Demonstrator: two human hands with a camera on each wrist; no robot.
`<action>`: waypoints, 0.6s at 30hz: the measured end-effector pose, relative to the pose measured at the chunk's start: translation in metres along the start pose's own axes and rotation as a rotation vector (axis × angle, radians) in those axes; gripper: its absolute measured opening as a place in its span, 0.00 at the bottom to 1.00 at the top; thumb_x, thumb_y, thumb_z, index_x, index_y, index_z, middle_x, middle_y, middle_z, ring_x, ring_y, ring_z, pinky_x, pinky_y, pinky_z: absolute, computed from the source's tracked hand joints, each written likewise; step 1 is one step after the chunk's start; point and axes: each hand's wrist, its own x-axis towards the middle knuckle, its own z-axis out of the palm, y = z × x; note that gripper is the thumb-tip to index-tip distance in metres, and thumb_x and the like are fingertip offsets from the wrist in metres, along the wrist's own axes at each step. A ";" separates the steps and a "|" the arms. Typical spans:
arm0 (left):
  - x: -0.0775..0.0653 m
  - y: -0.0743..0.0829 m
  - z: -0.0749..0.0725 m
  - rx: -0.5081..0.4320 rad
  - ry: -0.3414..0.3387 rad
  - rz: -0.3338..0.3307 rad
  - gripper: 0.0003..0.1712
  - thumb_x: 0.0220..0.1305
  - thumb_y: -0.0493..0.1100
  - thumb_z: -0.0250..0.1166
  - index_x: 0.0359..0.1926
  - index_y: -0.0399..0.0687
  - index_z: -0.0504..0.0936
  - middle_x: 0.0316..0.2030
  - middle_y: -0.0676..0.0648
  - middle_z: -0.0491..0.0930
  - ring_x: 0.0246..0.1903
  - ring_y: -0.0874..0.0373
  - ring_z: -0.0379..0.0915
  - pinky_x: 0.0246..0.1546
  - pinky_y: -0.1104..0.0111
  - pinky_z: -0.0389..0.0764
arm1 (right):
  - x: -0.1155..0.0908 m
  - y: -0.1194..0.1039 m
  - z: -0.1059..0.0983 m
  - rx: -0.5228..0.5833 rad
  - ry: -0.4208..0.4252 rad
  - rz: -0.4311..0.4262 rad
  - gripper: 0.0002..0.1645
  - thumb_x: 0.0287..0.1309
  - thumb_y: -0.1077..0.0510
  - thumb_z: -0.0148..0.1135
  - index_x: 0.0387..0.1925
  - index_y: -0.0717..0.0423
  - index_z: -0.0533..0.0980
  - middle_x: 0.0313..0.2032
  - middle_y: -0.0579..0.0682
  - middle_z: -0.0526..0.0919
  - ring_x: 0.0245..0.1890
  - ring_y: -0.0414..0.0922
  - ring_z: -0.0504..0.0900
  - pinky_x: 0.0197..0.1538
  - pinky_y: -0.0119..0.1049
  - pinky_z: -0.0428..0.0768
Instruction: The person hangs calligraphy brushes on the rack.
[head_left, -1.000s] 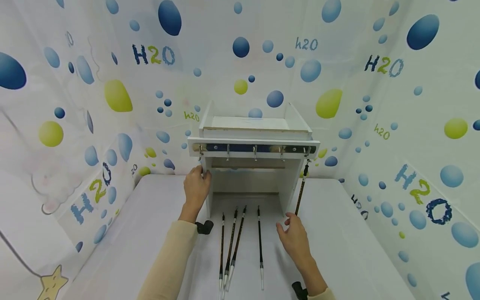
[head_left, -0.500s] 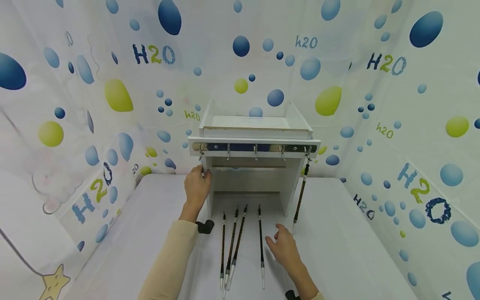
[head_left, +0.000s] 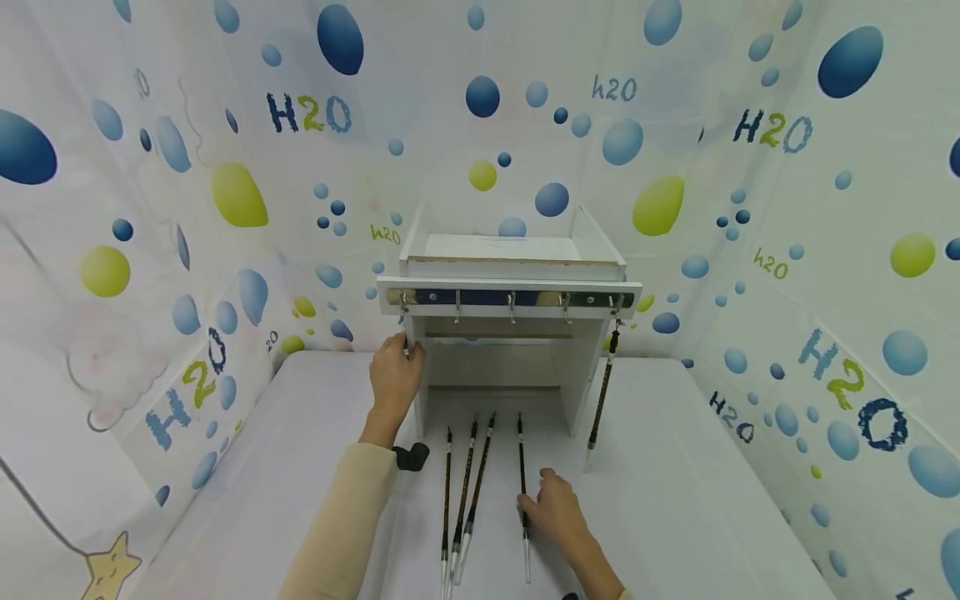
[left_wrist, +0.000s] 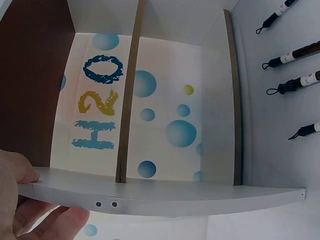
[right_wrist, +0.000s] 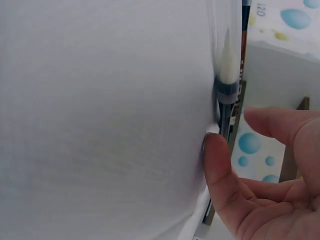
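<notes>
My left hand [head_left: 395, 375] grips the left side panel of a white shelf [head_left: 510, 286]. In the left wrist view the thumb and fingers lie on opposite faces of that panel [left_wrist: 165, 201]. My right hand [head_left: 558, 508] is at the table beside a capped writing brush [head_left: 522, 454], its thumb and forefinger apart on either side of the shaft. The right wrist view shows the brush's white bristles [right_wrist: 228, 65] inside a clear cap. Another brush [head_left: 603, 392] hangs by its loop from the rightmost hook.
Three more brushes [head_left: 472, 483] lie left of the right hand, loops toward the shelf. A rail with several metal hooks [head_left: 512, 307] runs along the shelf front, over the lying brushes. Patterned curtains [head_left: 480, 50] surround the white table [head_left: 660, 517].
My right hand has come away from the hanging brush, moving left and down to the lone brush on the table. The left hand stays on the shelf panel.
</notes>
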 end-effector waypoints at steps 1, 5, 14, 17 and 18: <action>0.000 0.000 0.000 -0.002 0.001 0.001 0.12 0.63 0.38 0.62 0.37 0.29 0.83 0.31 0.33 0.83 0.28 0.38 0.83 0.29 0.46 0.80 | 0.000 -0.001 0.000 -0.002 -0.005 -0.001 0.35 0.54 0.56 0.70 0.53 0.81 0.71 0.27 0.55 0.80 0.24 0.42 0.78 0.25 0.32 0.77; -0.001 0.000 0.000 -0.010 0.003 0.005 0.13 0.63 0.38 0.62 0.39 0.28 0.83 0.32 0.32 0.84 0.31 0.37 0.84 0.30 0.45 0.81 | 0.001 -0.004 0.001 -0.027 -0.020 -0.007 0.27 0.52 0.58 0.70 0.44 0.79 0.75 0.26 0.57 0.80 0.24 0.44 0.78 0.25 0.36 0.79; -0.003 -0.001 0.000 -0.016 0.006 0.010 0.13 0.63 0.37 0.62 0.40 0.28 0.83 0.32 0.32 0.84 0.29 0.38 0.83 0.29 0.46 0.81 | 0.000 -0.007 0.004 -0.055 -0.060 -0.025 0.18 0.51 0.63 0.69 0.36 0.76 0.76 0.26 0.58 0.80 0.22 0.43 0.76 0.23 0.35 0.78; -0.002 -0.001 0.000 -0.018 0.010 0.016 0.13 0.63 0.37 0.62 0.40 0.28 0.83 0.32 0.32 0.84 0.29 0.38 0.83 0.29 0.46 0.81 | 0.001 -0.008 0.004 -0.056 -0.070 -0.018 0.15 0.50 0.65 0.68 0.35 0.76 0.76 0.25 0.59 0.80 0.21 0.42 0.76 0.22 0.33 0.77; -0.002 -0.001 0.000 -0.019 0.010 0.017 0.13 0.63 0.37 0.62 0.40 0.28 0.83 0.32 0.32 0.84 0.29 0.38 0.83 0.29 0.46 0.81 | 0.001 -0.009 0.005 -0.053 -0.076 -0.010 0.14 0.51 0.65 0.68 0.34 0.75 0.76 0.25 0.58 0.81 0.20 0.42 0.76 0.21 0.32 0.77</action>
